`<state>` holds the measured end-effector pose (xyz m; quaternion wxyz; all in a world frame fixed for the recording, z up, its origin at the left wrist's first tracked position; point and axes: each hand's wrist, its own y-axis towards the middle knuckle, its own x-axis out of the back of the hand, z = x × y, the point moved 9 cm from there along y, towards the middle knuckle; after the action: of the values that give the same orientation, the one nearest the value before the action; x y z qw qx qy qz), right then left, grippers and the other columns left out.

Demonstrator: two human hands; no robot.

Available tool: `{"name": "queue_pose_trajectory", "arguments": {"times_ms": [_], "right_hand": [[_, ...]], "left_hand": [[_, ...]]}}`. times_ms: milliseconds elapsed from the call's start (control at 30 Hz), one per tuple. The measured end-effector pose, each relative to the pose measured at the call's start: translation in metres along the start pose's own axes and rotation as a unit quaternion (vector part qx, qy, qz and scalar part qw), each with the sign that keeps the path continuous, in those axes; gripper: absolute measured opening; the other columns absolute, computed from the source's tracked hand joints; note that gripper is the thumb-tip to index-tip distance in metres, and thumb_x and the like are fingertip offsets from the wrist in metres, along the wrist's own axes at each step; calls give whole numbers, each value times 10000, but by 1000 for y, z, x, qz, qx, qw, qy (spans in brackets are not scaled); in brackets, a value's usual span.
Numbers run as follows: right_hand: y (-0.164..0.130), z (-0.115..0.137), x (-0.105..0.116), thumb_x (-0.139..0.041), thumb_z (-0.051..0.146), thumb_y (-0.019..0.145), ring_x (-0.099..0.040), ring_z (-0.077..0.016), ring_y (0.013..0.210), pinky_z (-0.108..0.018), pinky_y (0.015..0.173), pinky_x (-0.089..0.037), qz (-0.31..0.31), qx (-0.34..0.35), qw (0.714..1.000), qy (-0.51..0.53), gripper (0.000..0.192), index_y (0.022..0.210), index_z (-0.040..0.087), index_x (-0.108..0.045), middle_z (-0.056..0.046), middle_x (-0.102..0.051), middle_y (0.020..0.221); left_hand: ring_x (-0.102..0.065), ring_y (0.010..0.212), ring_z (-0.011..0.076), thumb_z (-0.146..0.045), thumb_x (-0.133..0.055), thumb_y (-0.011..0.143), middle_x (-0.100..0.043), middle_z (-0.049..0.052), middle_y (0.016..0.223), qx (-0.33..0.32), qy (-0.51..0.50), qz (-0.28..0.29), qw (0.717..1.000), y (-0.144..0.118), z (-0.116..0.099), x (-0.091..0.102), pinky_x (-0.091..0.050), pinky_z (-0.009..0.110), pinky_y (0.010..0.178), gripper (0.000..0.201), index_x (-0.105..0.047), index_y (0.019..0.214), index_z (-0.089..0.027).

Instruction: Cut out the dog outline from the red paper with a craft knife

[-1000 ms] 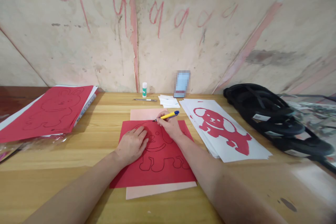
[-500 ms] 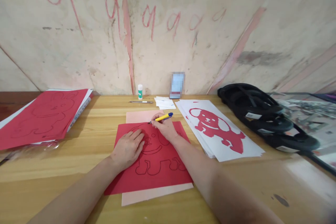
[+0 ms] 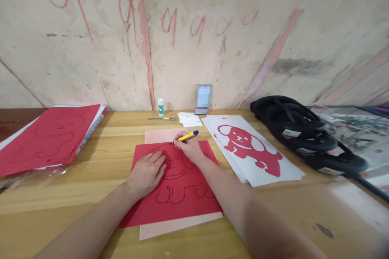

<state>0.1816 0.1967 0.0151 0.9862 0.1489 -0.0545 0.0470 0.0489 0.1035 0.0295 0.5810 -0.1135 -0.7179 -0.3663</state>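
Observation:
A red paper sheet (image 3: 182,206) with a black dog outline lies on a pink sheet (image 3: 179,226) on the wooden table (image 3: 106,158). My left hand (image 3: 147,173) rests flat on the red sheet's left part, fingers apart. My right hand (image 3: 190,149) grips a yellow and blue pen (image 3: 186,136), its tip touching the top of the drawn outline near the sheet's far edge.
White sheets (image 3: 285,172) topped with a cut-out red dog lie to the right. A stack with a red outlined sheet (image 3: 51,137) lies at the left. A glue stick (image 3: 161,106), a thin tool (image 3: 162,118), small white papers (image 3: 190,119) and black hangers (image 3: 304,133) sit near the wall.
The view has shifted slightly left and down. My right hand with the pen has crept a little leftward along the top of the outline; the left hand stays put.

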Motion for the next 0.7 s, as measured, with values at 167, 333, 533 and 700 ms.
{"name": "queue_pose_trajectory", "arguments": {"times_ms": [167, 333, 533, 700], "right_hand": [[0, 1, 0, -614, 273, 672, -473, -126, 576, -257, 539, -392, -6, 7, 1000, 2, 90, 674, 204, -556, 16, -528, 614], [-1, 5, 0, -609, 254, 674, -476, -124, 576, -262, 552, -395, -6, 12, 1000, 1, 72, 674, 201, -560, 14, -538, 625], [-2, 7, 1, -609, 265, 669, -478, -129, 574, -264, 547, -391, -6, 4, 1000, -1, 76, 676, 202, -566, 15, -540, 610], [-1, 6, 0, -606, 267, 661, -477, -134, 574, -265, 541, -387, -5, 8, 1000, 1, 77, 662, 207, -558, 15, -527, 590]], "left_hand": [[-619, 989, 253, -261, -368, 956, -629, 131, 1192, 1, -8, -5, 1000, -1, 1, 0, -526, 423, 856, 325, -614, 1139, -156], [-619, 988, 259, -251, -357, 956, -629, 137, 1190, -2, 5, 2, 1000, 0, -1, 1, -528, 426, 851, 332, -617, 1131, -142], [-622, 996, 262, -253, -356, 957, -634, 142, 1177, -5, -4, -10, 1000, 0, -1, 2, -522, 428, 858, 333, -623, 1125, -149], [-625, 977, 261, -256, -361, 955, -640, 136, 1167, -3, 8, -10, 1000, -1, -1, 1, -530, 419, 835, 330, -622, 1124, -147]]}}
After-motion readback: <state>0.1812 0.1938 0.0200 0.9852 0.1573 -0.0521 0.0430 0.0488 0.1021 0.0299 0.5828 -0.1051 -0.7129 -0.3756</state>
